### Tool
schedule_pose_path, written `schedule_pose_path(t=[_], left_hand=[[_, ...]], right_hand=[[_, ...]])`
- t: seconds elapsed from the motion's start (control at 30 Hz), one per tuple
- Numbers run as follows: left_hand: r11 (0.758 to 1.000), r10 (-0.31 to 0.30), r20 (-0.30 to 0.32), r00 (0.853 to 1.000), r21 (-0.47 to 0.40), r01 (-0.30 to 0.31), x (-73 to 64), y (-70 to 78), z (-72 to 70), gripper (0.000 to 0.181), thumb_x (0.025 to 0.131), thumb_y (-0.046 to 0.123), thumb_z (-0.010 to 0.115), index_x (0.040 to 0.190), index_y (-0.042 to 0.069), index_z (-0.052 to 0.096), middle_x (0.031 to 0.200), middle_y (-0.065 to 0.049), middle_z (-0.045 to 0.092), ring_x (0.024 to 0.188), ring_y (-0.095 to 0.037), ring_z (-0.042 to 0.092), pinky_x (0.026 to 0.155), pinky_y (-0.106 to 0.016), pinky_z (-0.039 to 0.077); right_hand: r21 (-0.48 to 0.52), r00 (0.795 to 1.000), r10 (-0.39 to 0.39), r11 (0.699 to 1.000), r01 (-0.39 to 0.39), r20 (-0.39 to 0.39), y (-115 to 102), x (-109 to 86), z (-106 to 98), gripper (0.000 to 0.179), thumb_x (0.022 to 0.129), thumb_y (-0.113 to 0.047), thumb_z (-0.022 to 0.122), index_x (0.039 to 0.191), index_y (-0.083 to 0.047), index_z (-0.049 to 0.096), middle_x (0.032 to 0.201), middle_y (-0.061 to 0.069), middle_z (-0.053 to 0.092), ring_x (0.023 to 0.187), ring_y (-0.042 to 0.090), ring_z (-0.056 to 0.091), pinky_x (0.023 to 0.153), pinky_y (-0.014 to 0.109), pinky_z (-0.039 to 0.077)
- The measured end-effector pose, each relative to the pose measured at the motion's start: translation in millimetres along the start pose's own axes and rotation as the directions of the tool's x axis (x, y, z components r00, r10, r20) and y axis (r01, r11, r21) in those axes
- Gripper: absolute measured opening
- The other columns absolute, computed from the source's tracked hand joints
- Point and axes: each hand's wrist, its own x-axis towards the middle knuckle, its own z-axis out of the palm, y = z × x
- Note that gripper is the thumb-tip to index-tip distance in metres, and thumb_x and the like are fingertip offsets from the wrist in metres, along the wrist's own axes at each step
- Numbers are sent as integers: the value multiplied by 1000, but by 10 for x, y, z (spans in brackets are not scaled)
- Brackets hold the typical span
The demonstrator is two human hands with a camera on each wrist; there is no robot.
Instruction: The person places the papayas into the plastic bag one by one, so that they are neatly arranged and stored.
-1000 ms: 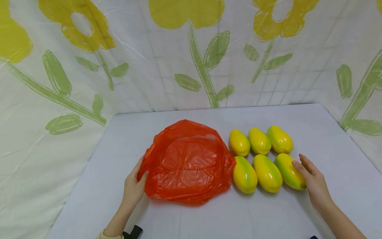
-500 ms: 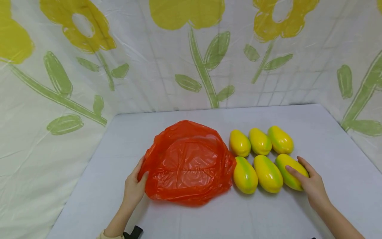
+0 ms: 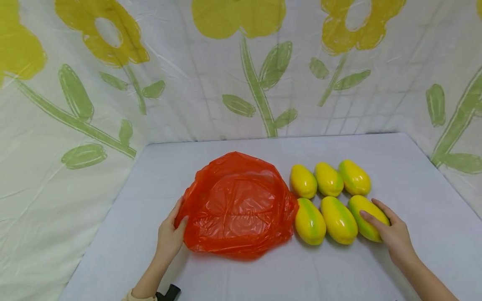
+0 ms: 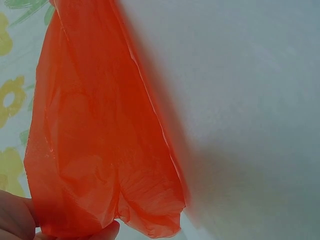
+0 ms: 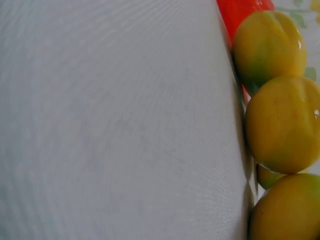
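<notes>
Red and crinkled, the bag lies spread on the bench, its left edge pinched by the left hand; well apart, the right hand curls round the near-right fruit, 1 of 6 beside the bag.

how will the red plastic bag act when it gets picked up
The red plastic bag will probably flop, since its film is visibly creased. It should be light: the film looks thin and no contents show. Its glossy surface might slip against the left hand.
</notes>
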Motion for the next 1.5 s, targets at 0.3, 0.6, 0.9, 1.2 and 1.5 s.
schedule_pose_path(t=[0.3,0.6,0.9,1.2,1.5], left_hand=[[1000,2,-3,1000,-1,-2,-11,-3,-6,55,97,-6,49,149,-3,31,147,-25,40,132,-43,42,99,-47,42],[1000,1,-4,1000,-2,-1,-14,-12,-5,55,97,-5,49,149,-3,32,147,-24,40,132,-43,42,99,-47,43],[1000,9,-4,1000,-7,-9,-18,-19,2,54,97,-6,50,149,-3,33,147,-24,41,133,-43,41,101,-48,41],[1000,2,-5,1000,-25,-2,-18,-22,-10,54,98,-4,50,149,-3,33,147,-24,41,133,-41,42,100,-46,42],[999,34,-28,999,-12,-34,14,-30,-8,51,98,0,53,146,-4,38,143,-25,45,130,-42,45,99,-47,43]], right_hand=[[-9,1000,6,1000,-6,-12,-23,-13,18,85,97,-46,56,156,-11,7,160,23,-1,143,48,6,114,64,13],[-10,999,11,1000,-11,-50,-37,-6,-25,84,96,-48,56,156,-12,10,160,21,1,143,47,6,114,63,12],[4,996,-44,999,45,-73,-89,-49,-132,78,97,-48,54,157,-19,14,161,20,4,139,42,13,116,47,21],[315,986,-152,934,167,-71,-250,-121,-178,63,97,-28,61,153,-30,33,144,-2,30,99,2,38,72,3,42],[516,978,-205,833,198,-45,-435,-168,-108,58,97,-19,61,150,-29,39,127,-14,39,101,6,41,74,7,49]])
